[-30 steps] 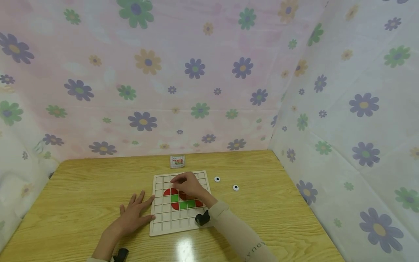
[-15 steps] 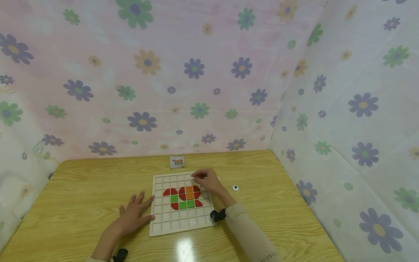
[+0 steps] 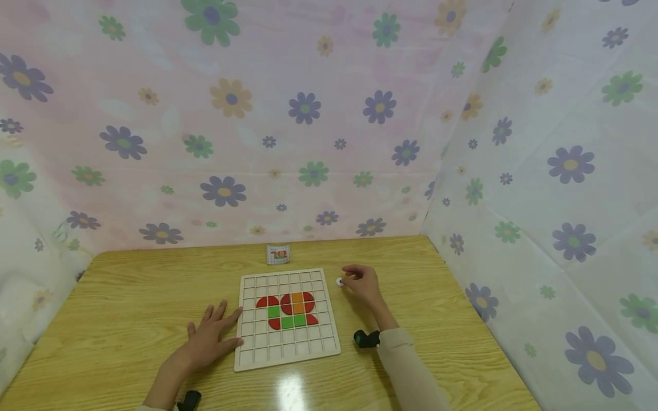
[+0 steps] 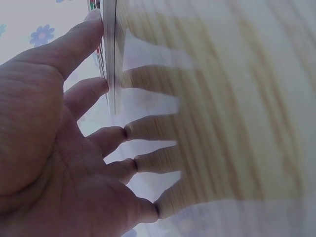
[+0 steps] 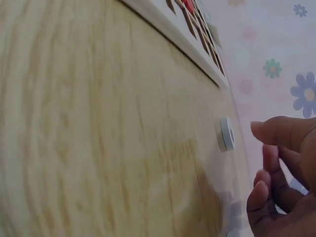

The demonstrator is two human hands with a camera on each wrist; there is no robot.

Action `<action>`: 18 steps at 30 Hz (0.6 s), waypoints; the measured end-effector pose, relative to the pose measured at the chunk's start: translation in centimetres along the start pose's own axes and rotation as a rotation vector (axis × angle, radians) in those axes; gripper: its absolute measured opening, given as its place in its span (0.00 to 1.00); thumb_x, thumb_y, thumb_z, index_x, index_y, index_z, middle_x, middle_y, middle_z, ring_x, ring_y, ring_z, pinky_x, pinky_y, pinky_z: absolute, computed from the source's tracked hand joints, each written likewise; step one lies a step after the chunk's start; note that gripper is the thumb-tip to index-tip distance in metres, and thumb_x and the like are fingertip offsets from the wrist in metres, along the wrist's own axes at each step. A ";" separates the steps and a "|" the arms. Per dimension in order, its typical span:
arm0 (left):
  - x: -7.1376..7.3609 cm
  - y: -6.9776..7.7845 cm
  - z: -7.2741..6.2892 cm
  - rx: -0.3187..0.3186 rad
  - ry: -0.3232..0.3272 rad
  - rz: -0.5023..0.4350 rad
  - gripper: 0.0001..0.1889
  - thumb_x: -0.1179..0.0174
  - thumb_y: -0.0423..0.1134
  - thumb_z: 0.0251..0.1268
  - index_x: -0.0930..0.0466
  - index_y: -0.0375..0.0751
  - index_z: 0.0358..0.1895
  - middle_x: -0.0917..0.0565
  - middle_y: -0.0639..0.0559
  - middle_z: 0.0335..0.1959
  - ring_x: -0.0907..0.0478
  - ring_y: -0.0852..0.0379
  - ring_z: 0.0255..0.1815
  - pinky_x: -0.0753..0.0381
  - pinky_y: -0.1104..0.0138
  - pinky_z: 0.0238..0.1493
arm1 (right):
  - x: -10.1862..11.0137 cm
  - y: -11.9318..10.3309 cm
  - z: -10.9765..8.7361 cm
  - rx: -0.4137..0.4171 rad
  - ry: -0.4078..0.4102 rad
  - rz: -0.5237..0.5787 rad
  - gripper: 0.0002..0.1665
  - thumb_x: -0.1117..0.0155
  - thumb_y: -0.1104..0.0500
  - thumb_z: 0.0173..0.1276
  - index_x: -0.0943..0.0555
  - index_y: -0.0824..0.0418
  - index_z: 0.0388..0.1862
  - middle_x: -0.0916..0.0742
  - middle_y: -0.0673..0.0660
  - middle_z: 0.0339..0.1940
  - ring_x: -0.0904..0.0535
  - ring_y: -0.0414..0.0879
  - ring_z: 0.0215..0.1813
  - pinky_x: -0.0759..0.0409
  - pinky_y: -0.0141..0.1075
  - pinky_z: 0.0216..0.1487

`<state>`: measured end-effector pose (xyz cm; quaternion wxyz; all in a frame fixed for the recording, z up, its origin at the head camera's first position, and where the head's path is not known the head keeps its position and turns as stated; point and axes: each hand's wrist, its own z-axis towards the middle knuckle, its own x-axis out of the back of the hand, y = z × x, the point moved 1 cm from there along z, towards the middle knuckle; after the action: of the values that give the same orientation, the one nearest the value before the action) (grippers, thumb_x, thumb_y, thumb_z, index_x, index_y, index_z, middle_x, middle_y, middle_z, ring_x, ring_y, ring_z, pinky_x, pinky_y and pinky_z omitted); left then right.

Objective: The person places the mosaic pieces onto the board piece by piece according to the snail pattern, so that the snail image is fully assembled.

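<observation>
My left hand (image 3: 208, 339) lies spread on the table, thumb and index finger touching the left edge of a wooden grid board (image 3: 280, 349). In the left wrist view, the fingers (image 4: 85, 96) are straight and the other fingertips press the tabletop. A white eye disc (image 3: 339, 282) rests on the table just right of the board. My right hand (image 3: 366, 284) is over it, fingers loosely bent and holding nothing. In the right wrist view, a small gap separates the thumb from the disc (image 5: 228, 133). Red, green and orange tiles (image 3: 287, 322) fill several board cells.
A small picture card (image 3: 278, 254) lies behind the board near the table's back edge. The wooden table (image 3: 154, 297) is enclosed by flower-printed cloth walls (image 3: 329, 142) at the back and sides. The second eye disc is hidden in the head view.
My right hand has moved rightward from over the tiles, off the board, to the nearer eye disc, uncovering the red and orange tiles. My left hand has stayed still.
</observation>
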<state>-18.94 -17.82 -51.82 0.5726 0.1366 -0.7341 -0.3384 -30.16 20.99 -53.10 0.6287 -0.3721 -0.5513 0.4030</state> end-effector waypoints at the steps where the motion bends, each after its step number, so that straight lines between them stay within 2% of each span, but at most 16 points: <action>1: 0.0 0.0 0.0 -0.001 0.001 0.002 0.40 0.34 0.54 0.67 0.35 0.40 0.77 0.52 0.24 0.79 0.63 0.16 0.77 0.67 0.15 0.57 | 0.2 0.1 0.0 -0.009 0.003 -0.019 0.14 0.32 0.72 0.64 0.14 0.72 0.49 0.13 0.66 0.42 0.18 0.47 0.37 0.20 0.33 0.37; 9: 0.0 -0.1 0.0 -0.005 0.007 0.007 0.40 0.34 0.54 0.67 0.35 0.40 0.77 0.52 0.24 0.79 0.63 0.16 0.77 0.68 0.15 0.57 | 0.7 -0.2 -0.4 -0.068 -0.052 -0.146 0.17 0.28 0.68 0.64 0.14 0.71 0.53 0.12 0.66 0.49 0.17 0.56 0.49 0.17 0.47 0.51; 14: 0.0 -0.1 0.1 0.005 -0.007 -0.001 0.40 0.34 0.55 0.67 0.36 0.40 0.78 0.53 0.25 0.80 0.65 0.17 0.77 0.69 0.15 0.57 | 0.6 -0.1 -0.3 -0.071 -0.086 -0.170 0.16 0.28 0.67 0.65 0.14 0.71 0.52 0.11 0.65 0.50 0.16 0.58 0.52 0.17 0.49 0.53; 18: 0.0 0.0 0.0 0.002 -0.006 -0.003 0.40 0.34 0.54 0.67 0.35 0.40 0.77 0.53 0.24 0.80 0.65 0.17 0.77 0.69 0.15 0.57 | 0.4 -0.1 -0.3 -0.055 -0.103 -0.172 0.14 0.28 0.67 0.65 0.13 0.69 0.50 0.11 0.64 0.49 0.16 0.56 0.50 0.17 0.49 0.52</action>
<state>-18.96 -17.79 -51.84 0.5697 0.1375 -0.7361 -0.3388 -29.81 21.32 -52.85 0.6214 -0.3190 -0.6237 0.3509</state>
